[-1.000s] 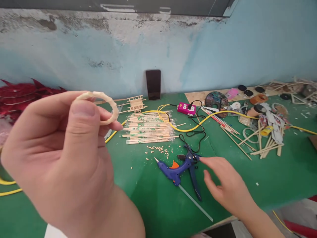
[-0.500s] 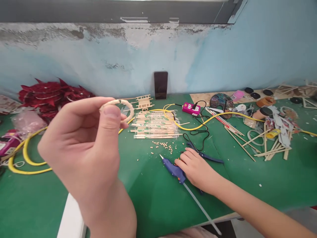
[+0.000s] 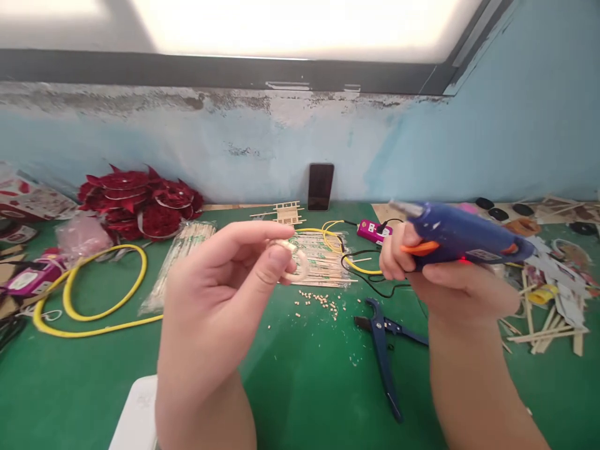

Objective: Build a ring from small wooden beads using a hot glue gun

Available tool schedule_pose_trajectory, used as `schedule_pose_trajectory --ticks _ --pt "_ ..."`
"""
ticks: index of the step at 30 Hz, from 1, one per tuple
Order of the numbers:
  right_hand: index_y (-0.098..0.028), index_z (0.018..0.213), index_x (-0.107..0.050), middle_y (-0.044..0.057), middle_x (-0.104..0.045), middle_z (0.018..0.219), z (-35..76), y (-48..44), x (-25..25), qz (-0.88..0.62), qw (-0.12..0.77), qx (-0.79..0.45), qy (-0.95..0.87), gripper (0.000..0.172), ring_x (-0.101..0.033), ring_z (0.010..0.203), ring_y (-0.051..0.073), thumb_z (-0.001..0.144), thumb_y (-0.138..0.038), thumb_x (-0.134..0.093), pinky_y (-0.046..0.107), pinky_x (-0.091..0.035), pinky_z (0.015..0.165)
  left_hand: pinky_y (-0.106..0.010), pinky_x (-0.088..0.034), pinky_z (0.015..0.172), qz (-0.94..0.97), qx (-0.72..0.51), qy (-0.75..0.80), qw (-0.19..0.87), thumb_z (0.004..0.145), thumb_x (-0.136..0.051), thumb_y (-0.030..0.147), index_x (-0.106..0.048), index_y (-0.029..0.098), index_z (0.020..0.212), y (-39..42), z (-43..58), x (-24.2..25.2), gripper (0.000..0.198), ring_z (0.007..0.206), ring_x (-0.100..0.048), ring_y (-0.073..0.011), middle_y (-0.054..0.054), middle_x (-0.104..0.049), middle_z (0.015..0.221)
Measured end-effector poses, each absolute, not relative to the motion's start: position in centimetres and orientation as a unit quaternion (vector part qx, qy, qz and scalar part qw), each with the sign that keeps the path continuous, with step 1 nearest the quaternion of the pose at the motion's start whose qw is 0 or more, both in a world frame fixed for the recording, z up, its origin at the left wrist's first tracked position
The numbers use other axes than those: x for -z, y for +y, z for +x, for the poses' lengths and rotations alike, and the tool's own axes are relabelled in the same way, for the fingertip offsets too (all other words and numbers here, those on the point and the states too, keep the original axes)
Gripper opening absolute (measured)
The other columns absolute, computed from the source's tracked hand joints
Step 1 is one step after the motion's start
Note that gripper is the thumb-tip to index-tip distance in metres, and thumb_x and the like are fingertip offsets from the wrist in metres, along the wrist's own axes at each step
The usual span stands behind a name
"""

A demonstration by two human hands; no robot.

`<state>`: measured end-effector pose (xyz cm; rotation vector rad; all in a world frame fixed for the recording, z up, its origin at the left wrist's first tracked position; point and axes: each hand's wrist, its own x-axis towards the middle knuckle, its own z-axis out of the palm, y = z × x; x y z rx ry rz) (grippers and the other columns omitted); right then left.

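L hand [image 3: 210, 281] has a pale ring [image 3: 296, 265] in a narrow grip, thumb on the front & fingertips behind. The ring is held up in the air, in front of a wrapped bundle of wooden sticks [image 3: 323, 262], not touching the tabletop [image 3: 300, 387].

R hand [image 3: 450, 281] has a blue hot glue gun [image 3: 469, 236] w/ orange trigger in a full grip, fingers closed round it. The gun lies about level, nozzle pointing L twd the ring, the 2 well apart. A small red light shows on its side.

On the green tabletop, blue-handled pliers [image 3: 382, 350] lie below R hand, and loose pale beads [image 3: 319, 303] are scattered just below the bundle. Further back: a small stick model [image 3: 287, 214], a phone [image 3: 321, 186] upright against the wall [image 3: 234, 150], and a pink power unit [image 3: 372, 231] w/ black cord. L side has 1 coiled yellow tube [image 3: 89, 319], a 2nd stick bundle [image 3: 180, 259], and red flower-like shapes [image 3: 140, 203].
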<state>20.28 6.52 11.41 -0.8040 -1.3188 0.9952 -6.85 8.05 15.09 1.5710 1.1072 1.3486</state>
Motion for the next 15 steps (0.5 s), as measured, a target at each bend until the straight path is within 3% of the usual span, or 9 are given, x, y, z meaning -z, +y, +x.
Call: schedule_pose_trajectory --ticks 5,11,15 --pt "-0.026 0.099 -0.072 -0.002 -0.060 0.068 19.5 7.7 -9.7 -0.302 0.565 -0.479 -0.600 0.018 -0.055 0.058 0.017 0.095 -0.042 -0.077 0.032 -0.048 0.053 -0.023 -0.064 0.067 0.624 -0.509 0.403 0.436 0.105 -0.079 0.029 -0.086 0.033 0.112 8.5 -6.5 -14.6 0.010 0.076 -0.074 -0.0150 0.001 -0.077 0.083" --pt "-0.025 0.093 -0.076 -0.003 -0.063 0.064 20.5 8.4 -9.5 -0.359 0.512 -0.518 -0.583 0.035 -0.054 0.050 0.015 0.091 -0.059 -0.086 0.030 -0.043 0.046 -0.022 -0.063 0.066 0.644 -0.462 0.388 0.470 0.106 -0.079 0.028 -0.085 0.037 0.111 8.8 -5.2 -14.1 0.012 0.075 -0.076 -0.0141 0.002 -0.078 0.085" --pt "-0.026 0.089 -0.077 -0.003 -0.063 0.061 21.2 8.9 -10.4 -0.344 0.499 -0.519 -0.603 0.035 -0.054 0.047 0.015 0.094 -0.059 -0.085 0.029 -0.041 0.044 -0.023 -0.063 0.066 0.647 -0.440 0.378 0.495 0.108 -0.075 0.028 -0.084 0.038 0.112 8.8 -4.6 -13.8 0.014 0.074 -0.076 -0.0138 0.002 -0.080 0.086"
